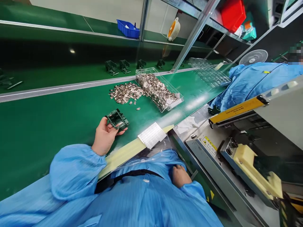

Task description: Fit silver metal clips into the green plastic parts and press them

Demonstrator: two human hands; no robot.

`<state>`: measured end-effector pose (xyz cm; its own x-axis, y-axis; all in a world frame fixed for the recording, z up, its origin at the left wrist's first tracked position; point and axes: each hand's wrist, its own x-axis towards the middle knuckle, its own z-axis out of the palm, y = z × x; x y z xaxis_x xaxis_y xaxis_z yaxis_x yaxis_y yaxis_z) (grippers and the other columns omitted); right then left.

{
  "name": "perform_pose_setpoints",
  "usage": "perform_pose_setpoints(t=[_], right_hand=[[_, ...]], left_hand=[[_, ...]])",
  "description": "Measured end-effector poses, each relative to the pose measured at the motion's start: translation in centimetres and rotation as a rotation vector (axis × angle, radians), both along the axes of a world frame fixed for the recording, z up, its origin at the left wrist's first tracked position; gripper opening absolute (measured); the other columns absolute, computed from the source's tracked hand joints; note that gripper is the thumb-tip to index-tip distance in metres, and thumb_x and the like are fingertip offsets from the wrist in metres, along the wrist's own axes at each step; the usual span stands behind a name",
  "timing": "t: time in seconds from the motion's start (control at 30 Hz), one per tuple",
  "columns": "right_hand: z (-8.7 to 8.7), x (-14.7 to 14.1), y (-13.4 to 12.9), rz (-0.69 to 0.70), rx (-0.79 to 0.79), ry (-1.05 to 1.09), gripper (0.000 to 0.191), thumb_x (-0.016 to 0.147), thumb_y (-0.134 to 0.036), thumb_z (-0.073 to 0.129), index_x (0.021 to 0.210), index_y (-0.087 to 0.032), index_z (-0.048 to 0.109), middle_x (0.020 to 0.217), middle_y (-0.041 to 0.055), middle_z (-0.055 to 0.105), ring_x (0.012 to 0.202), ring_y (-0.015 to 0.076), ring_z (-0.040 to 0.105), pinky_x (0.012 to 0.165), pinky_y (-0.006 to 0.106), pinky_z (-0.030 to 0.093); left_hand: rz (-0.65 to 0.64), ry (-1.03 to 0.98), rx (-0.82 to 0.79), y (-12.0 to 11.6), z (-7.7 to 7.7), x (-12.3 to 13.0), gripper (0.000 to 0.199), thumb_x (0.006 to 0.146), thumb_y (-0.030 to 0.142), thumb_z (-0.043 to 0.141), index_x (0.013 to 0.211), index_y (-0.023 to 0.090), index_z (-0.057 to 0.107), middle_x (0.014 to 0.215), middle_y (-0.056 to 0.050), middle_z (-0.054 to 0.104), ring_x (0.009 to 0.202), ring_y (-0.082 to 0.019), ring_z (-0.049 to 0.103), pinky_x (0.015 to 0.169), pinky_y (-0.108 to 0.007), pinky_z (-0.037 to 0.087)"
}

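Over the green bench (47, 126), my left hand (104, 135) is closed around a dark green, box-like plastic part (117, 119) with an open middle. My right hand (181, 176) rests low by my lap against the blue clothing, fingers curled; whatever it may hold is hidden. Beyond the held part lies a heap of small shiny metal pieces (126, 92), with a few strays in front. Beside the heap, a clear plastic tray (178, 101) holds many more of these pieces. A white sheet with rows of strips (151, 135) lies on yellow edge tape (125, 155) nearest me.
Several similar dark parts (111, 67) stand along the back behind a metal rail (71, 88). Clear blister trays (210, 72) lie farther right, near a co-worker in blue (258, 78). A machine with a yellow bar (239, 110) and cream fixture (255, 170) borders the bench's right side.
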<state>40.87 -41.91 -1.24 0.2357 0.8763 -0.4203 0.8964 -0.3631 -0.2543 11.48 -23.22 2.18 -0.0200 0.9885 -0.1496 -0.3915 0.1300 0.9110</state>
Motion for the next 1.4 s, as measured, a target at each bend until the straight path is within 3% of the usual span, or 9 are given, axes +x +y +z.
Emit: perform_pose_setpoints(t=[0.1, 0.23, 0.4, 0.6, 0.7, 0.97, 1.1, 1.23, 1.4], right_hand=[[1.6, -0.8, 1.8, -0.062, 0.112, 0.283, 0.026, 0.095, -0.034, 0.049, 0.099, -0.021, 0.071, 0.094, 0.0132, 0.073, 0.095, 0.0281, 0.068, 0.082, 0.04, 0.052], [1.4, -3.0, 5.8, -0.435, 0.298, 0.953, 0.055, 0.077, -0.065, 0.063, 0.101, -0.016, 0.068, 0.09, 0.0124, 0.073, 0.085, 0.0269, 0.07, 0.062, 0.035, 0.055], [-1.1, -5.7, 9.2, -0.569, 0.426, 1.137, 0.054, 0.068, -0.069, 0.068, 0.077, -0.016, 0.066, 0.073, 0.0078, 0.07, 0.065, 0.0177, 0.065, 0.054, 0.027, 0.049], [-1.9, -6.5, 9.6, -0.564, 0.565, 1.136, 0.047, 0.076, -0.065, 0.063, 0.069, -0.019, 0.062, 0.06, 0.003, 0.063, 0.053, 0.0145, 0.055, 0.054, 0.029, 0.047], [-2.2, -6.6, 9.5, -0.526, 0.625, 1.105, 0.046, 0.083, -0.063, 0.055, 0.067, -0.02, 0.059, 0.058, 0.0023, 0.059, 0.054, 0.0157, 0.053, 0.054, 0.029, 0.044], [-3.0, -5.8, 9.4, -0.311, 0.636, 0.943, 0.043, 0.09, -0.055, 0.043, 0.063, -0.023, 0.054, 0.065, 0.0054, 0.055, 0.065, 0.0207, 0.053, 0.065, 0.034, 0.043], [-3.6, -4.8, 9.5, -0.195, 0.484, 0.823, 0.035, 0.09, -0.045, 0.04, 0.066, -0.023, 0.053, 0.072, 0.0083, 0.059, 0.071, 0.0223, 0.056, 0.069, 0.034, 0.043], [-4.2, -4.3, 9.3, -0.123, 0.263, 0.681, 0.024, 0.082, -0.026, 0.054, 0.058, -0.022, 0.053, 0.063, 0.0076, 0.062, 0.062, 0.0213, 0.058, 0.064, 0.032, 0.042], [-1.3, -2.4, 8.4, -0.083, 0.204, 0.532, 0.014, 0.08, -0.02, 0.062, 0.068, -0.022, 0.068, 0.07, 0.0075, 0.072, 0.068, 0.0236, 0.066, 0.065, 0.031, 0.047]], left_hand=[[-0.012, 0.025, 0.035, -0.3, -0.2, 0.2, 0.056, 0.059, 0.033, 0.087, 0.1, 0.022, 0.051, 0.092, -0.001, 0.069, 0.066, -0.016, 0.073, 0.052, -0.02, 0.059], [-0.037, 0.088, 0.025, -1.2, 0.0, 0.7, 0.053, 0.06, 0.034, 0.087, 0.098, 0.022, 0.052, 0.096, -0.002, 0.068, 0.065, -0.016, 0.072, 0.052, -0.02, 0.058], [-0.117, 0.136, 0.031, -1.6, 1.2, 3.7, 0.047, 0.063, 0.036, 0.085, 0.095, 0.022, 0.054, 0.093, -0.001, 0.066, 0.067, -0.015, 0.069, 0.056, -0.024, 0.058], [-0.293, 0.187, 0.23, 0.5, 1.3, 11.2, 0.043, 0.065, 0.033, 0.083, 0.098, 0.021, 0.058, 0.087, -0.002, 0.064, 0.08, -0.017, 0.065, 0.073, -0.026, 0.057], [-0.364, 0.235, 0.239, 1.3, 0.6, 13.1, 0.041, 0.072, 0.034, 0.077, 0.106, 0.022, 0.057, 0.088, -0.003, 0.064, 0.079, -0.016, 0.063, 0.073, -0.026, 0.056], [-0.378, 0.361, 0.26, 1.2, 0.2, 12.9, 0.033, 0.079, 0.03, 0.071, 0.108, 0.022, 0.059, 0.089, -0.002, 0.063, 0.078, -0.014, 0.063, 0.072, -0.023, 0.055], [-0.343, 0.343, 0.22, 1.5, 0.4, 13.0, 0.035, 0.075, 0.037, 0.075, 0.103, 0.021, 0.06, 0.089, -0.003, 0.063, 0.079, -0.015, 0.063, 0.073, -0.025, 0.056], [-0.318, 0.294, 0.177, 1.8, 0.3, 13.0, 0.044, 0.068, 0.036, 0.082, 0.103, 0.022, 0.059, 0.09, -0.002, 0.062, 0.079, -0.016, 0.062, 0.073, -0.025, 0.056], [-0.309, 0.244, 0.225, 1.8, 0.4, 12.5, 0.039, 0.075, 0.035, 0.077, 0.104, 0.021, 0.057, 0.085, -0.001, 0.061, 0.073, -0.013, 0.059, 0.066, -0.022, 0.054]])
